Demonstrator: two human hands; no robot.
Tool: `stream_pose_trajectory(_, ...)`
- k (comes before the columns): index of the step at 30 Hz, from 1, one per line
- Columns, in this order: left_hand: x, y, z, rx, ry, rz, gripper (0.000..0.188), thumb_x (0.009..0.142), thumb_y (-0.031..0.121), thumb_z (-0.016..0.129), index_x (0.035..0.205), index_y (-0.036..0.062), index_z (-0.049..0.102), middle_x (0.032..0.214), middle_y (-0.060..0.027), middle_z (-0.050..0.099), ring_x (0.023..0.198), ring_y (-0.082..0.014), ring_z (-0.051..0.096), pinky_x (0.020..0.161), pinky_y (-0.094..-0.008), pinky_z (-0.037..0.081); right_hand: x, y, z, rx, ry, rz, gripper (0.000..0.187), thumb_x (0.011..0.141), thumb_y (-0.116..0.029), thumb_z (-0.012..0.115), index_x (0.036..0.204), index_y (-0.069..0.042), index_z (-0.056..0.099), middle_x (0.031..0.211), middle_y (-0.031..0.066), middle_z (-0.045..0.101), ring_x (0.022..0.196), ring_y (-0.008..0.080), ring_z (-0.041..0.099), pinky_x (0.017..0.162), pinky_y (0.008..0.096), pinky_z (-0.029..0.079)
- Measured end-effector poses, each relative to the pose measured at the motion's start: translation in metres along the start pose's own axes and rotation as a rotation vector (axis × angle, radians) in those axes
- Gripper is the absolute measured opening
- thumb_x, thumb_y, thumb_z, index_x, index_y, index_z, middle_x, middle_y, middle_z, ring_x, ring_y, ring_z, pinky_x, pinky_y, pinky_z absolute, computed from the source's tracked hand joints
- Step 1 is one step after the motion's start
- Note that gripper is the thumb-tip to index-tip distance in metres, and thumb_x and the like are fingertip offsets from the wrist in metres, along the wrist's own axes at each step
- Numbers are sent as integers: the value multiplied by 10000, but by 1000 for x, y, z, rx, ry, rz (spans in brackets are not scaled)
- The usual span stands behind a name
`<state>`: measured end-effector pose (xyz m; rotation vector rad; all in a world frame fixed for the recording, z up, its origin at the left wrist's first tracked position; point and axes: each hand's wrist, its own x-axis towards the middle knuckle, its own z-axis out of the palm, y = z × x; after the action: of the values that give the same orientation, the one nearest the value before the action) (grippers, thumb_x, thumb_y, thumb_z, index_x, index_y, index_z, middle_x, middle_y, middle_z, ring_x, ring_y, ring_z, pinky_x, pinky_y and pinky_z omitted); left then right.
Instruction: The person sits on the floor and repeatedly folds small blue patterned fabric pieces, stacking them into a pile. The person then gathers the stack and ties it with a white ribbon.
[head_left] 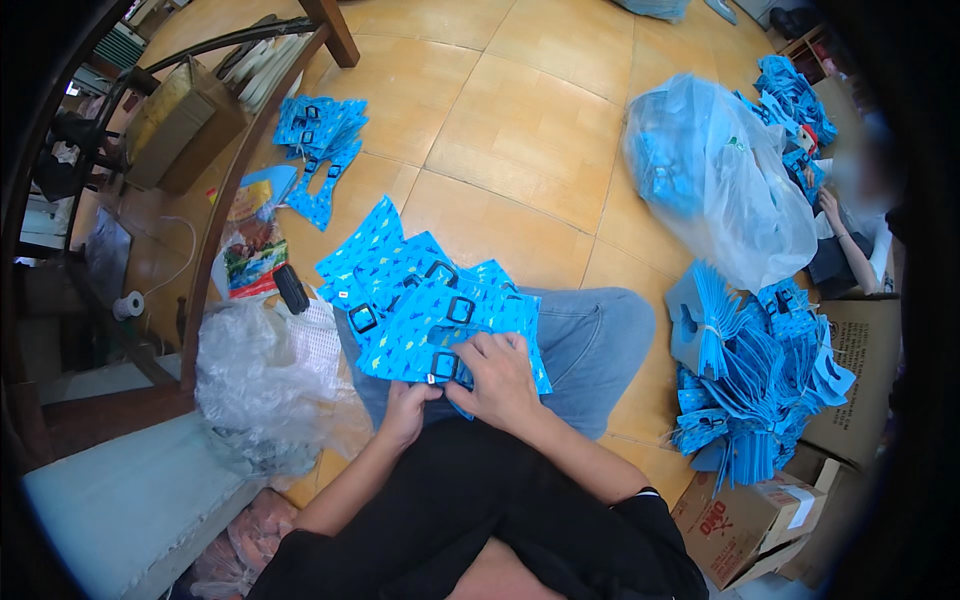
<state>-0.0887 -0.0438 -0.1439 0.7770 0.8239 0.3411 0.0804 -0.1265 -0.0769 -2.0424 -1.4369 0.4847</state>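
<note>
Across my lap lies an overlapping pile of flat blue patterned pieces (400, 265) with black square buckles. On top is one blue patterned piece (500, 315) with a black buckle (461, 310) near its upper part and another black buckle (444, 367) at its lower edge. My left hand (405, 412) pinches that lower edge, just under the lower buckle. My right hand (497, 378) lies over the piece's lower right part, fingers bent and pressed on it beside the buckle. Its fingertips are partly hidden.
At right are a heap of blue pieces (735, 385), a clear plastic bag (750, 210) and cardboard boxes (735, 525). Another person's hand (830, 208) is at far right. More blue pieces (322, 125) lie ahead left. A wooden frame (215, 270) and plastic wrap (265, 375) stand left.
</note>
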Motion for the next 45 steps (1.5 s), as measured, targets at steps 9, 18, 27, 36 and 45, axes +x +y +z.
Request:
stream_pose_trajectory(9, 19, 7, 30, 38, 204, 81, 318, 927, 126, 633, 1218, 32, 546, 1228, -132, 591, 1112, -167, 571, 909, -333, 472, -12, 35, -7, 1118, 85, 359, 305, 854, -124, 514, 1136, -9, 530, 1136, 122, 610, 1067, 216, 559, 958, 341, 399)
stream_pose_trajectory(18, 30, 25, 44, -124, 170, -28, 298, 920, 183, 652, 1148, 17, 559, 1077, -63, 658, 976, -112, 599, 813, -290, 478, -10, 45, 19, 1081, 114, 421, 364, 995, -231, 459, 1248, 23, 520, 1211, 144, 606, 1101, 201, 569, 989, 359, 423)
stream_pose_trajectory(27, 37, 5, 39, 152, 253, 158, 287, 907, 169, 673, 1087, -39, 592, 1026, -94, 680, 911, -115, 626, 788, -278, 493, 10, 9, -31, 732, 454, 410, 273, 941, -169, 573, 1151, 4, 588, 961, 88, 685, 890, 143, 607, 782, 315, 455)
stream_pose_trajectory(36, 21, -1, 21, 270, 139, 159, 361, 920, 150, 651, 1207, -8, 499, 1029, -49, 623, 853, -95, 598, 709, -287, 488, 50, -16, 21, -63, 120, 35, 408, 780, -346, 728, 1040, -43, 647, 931, 111, 646, 886, 285, 607, 767, 398, 372)
stream_pose_trajectory(45, 26, 1, 38, 27, 230, 212, 348, 967, 177, 586, 1235, -24, 489, 1177, -110, 600, 1090, -149, 546, 946, -305, 422, 57, 22, 22, 868, 76, 378, 372, 886, -261, 686, 1109, 23, 597, 968, 129, 679, 905, 121, 613, 784, 299, 479)
